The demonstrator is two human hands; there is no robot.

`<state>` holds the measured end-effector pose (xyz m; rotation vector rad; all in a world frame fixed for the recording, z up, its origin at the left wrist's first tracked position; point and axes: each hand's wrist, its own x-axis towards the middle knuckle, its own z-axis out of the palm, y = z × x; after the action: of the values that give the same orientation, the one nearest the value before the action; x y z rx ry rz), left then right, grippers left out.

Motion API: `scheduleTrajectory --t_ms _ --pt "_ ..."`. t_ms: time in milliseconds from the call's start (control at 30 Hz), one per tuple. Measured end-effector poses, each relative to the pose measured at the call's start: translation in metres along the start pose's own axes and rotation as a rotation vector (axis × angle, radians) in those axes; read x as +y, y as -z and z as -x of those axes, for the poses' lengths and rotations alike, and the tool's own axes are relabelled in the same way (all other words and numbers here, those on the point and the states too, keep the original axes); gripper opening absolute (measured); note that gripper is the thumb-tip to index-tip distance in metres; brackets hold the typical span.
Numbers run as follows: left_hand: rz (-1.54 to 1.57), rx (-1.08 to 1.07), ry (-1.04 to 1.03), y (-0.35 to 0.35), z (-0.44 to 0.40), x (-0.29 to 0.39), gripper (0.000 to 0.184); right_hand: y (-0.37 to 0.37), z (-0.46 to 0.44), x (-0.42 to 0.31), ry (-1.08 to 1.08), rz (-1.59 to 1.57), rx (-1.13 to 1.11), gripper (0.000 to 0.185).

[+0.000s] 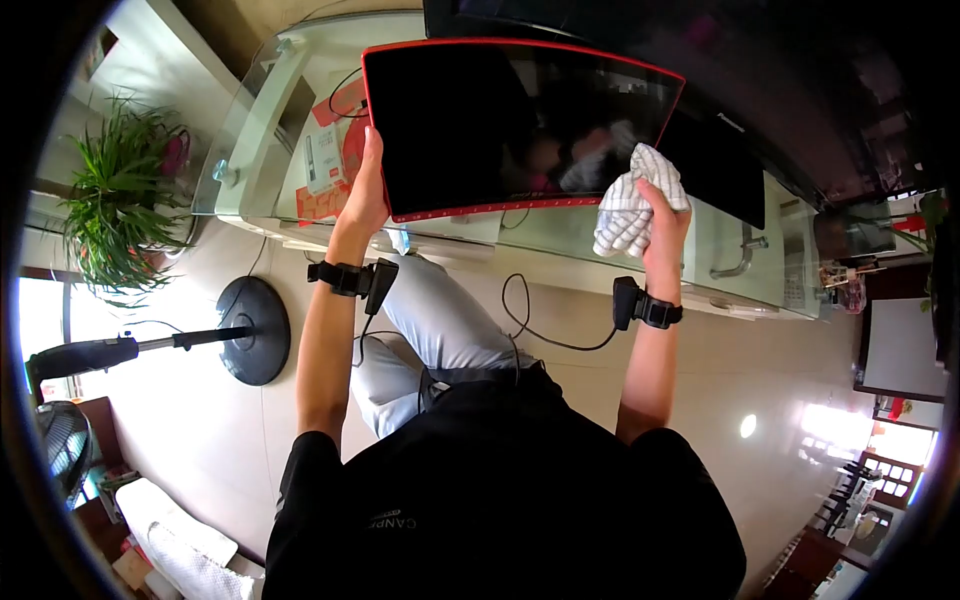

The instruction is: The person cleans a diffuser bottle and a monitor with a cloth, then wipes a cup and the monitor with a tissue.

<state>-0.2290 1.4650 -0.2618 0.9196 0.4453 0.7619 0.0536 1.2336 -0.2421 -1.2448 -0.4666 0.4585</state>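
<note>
A black screen with a red frame (450, 130) is tilted up above the glass-topped cabinet. My left hand (367, 192) grips its left edge near the lower corner, with the thumb along the red frame. A striped white and grey cloth (625, 220) is bunched in my right hand (664, 213), its fingers closed around it. The cloth is at the lower right corner of the screen, and I cannot tell whether it presses on the surface. A dim reflection of the hand and cloth shows in the glossy screen.
The cabinet's glass top (230, 170) carries a red and white box (325, 160) and a thin cable at left. Behind stands a large dark television (800, 110). On the left are a potted plant (115, 200) and a fan with a round black base (255, 330).
</note>
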Motion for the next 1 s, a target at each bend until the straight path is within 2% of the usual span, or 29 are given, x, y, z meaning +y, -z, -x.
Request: scheduleTrajectory --t_ms 233,333,433,533,567,633,700,800,833,933,967,1000 --pt "0.05 -0.005 0.02 0.007 -0.006 -0.006 0.076 0.006 -0.004 0.005 0.003 0.063 0.004 0.042" --pt "0.043 0.016 -0.085 -0.002 -0.004 -0.004 0.069 0.007 0.001 -0.002 0.011 0.046 0.078 0.042" --pt "-0.063 0.156 -0.129 0.0 -0.006 -0.008 0.07 0.027 0.006 -0.013 0.182 0.248 0.183 0.042" --pt "-0.057 0.162 -0.126 -0.004 -0.006 -0.007 0.071 0.039 0.015 -0.025 0.242 0.892 0.387 0.048" --pt "-0.045 0.14 -0.113 -0.007 -0.005 -0.004 0.071 0.043 0.015 -0.021 0.331 1.061 0.37 0.053" --pt "-0.022 0.096 -0.084 -0.014 -0.001 0.002 0.071 0.047 0.02 -0.012 0.293 1.25 0.299 0.05" --pt "-0.023 0.117 -0.097 -0.01 -0.003 -0.003 0.07 0.018 0.031 -0.012 0.247 1.401 0.268 0.044" --pt "-0.085 0.22 -0.133 -0.011 -0.006 -0.004 0.07 0.001 0.038 0.001 0.269 1.449 0.153 0.037" --pt "-0.117 0.267 -0.143 -0.013 -0.006 -0.006 0.07 -0.005 0.042 0.001 0.198 1.451 0.106 0.038" --pt "-0.101 0.224 -0.143 -0.018 -0.003 -0.004 0.07 -0.024 0.051 -0.003 0.145 1.434 0.072 0.037" --pt "-0.121 0.227 -0.186 -0.017 -0.003 -0.005 0.069 -0.03 0.054 -0.001 0.168 1.424 0.026 0.036" --pt "-0.064 0.186 -0.143 -0.016 -0.002 -0.005 0.069 -0.036 0.056 0.002 0.192 1.413 -0.018 0.035"
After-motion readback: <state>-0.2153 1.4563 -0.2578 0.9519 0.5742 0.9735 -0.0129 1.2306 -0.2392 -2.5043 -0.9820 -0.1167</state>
